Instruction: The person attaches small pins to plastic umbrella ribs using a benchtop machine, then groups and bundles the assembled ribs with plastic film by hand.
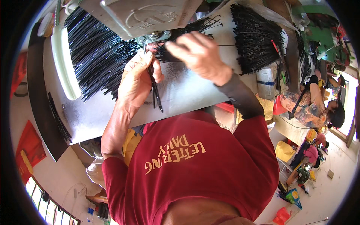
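Right now both hands are up at the front of a grey metal machine [150, 15], working over a shiny sheet-metal table [187, 90]. The left hand [137, 80] is closed around a small bunch of thin black strips [155, 92], fingers curled tight, the loose ends hanging down past the palm toward the person's body. The right hand [198, 56] is pinched together on more black pieces [165, 52] right under the machine's bolted head, thumb and fingertips pressed at the feed point, and a dark sleeve covers that forearm. Judging by the piles, the work looks well under way but far from finished: a big fan of glossy black strips [97, 52] lies to the left beside a long white lamp bar [65, 63], and a second dense heap of black strips [257, 37] sits to the right, near a white box [268, 78]. Which heap is done and which is waiting cannot be told from this view. Off to the right, well apart, another person [315, 105] bends over their own bench. The wearer's red shirt [195, 168] fills the lower frame.
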The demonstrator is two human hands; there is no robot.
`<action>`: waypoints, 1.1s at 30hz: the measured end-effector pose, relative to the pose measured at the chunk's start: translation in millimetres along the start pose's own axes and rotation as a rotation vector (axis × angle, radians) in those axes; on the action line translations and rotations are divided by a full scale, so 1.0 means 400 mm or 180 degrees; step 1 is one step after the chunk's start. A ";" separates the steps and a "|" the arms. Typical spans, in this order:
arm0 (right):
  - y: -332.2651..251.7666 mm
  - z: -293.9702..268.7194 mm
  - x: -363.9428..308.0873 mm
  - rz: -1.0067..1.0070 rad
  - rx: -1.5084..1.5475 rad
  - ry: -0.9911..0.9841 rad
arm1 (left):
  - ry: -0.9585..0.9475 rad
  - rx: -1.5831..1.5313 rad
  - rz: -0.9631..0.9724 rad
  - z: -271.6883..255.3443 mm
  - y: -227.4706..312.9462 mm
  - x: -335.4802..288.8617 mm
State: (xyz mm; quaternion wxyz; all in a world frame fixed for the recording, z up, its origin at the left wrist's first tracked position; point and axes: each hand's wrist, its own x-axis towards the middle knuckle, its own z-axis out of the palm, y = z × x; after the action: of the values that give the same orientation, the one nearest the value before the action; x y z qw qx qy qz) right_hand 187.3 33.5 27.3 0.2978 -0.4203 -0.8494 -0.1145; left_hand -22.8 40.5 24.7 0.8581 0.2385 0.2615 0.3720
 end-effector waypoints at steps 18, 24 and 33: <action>-0.068 0.103 0.063 0.3083 0.3575 -0.0193 | 0.0771 0.1799 0.1109 -0.036 0.012 0.044; -0.058 0.117 0.056 0.3104 0.3860 -0.0283 | 0.0833 0.2006 0.1248 -0.033 0.019 0.045; -0.056 0.110 0.060 0.3526 0.4330 -0.0184 | 0.0633 0.2167 0.1249 -0.019 0.024 0.061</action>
State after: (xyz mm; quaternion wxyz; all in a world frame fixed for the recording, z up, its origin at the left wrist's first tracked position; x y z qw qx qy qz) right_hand 140.4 54.8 8.1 0.4750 -0.5062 -0.4145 0.5885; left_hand -18.2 66.8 18.3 0.6133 0.5173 0.4010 0.4421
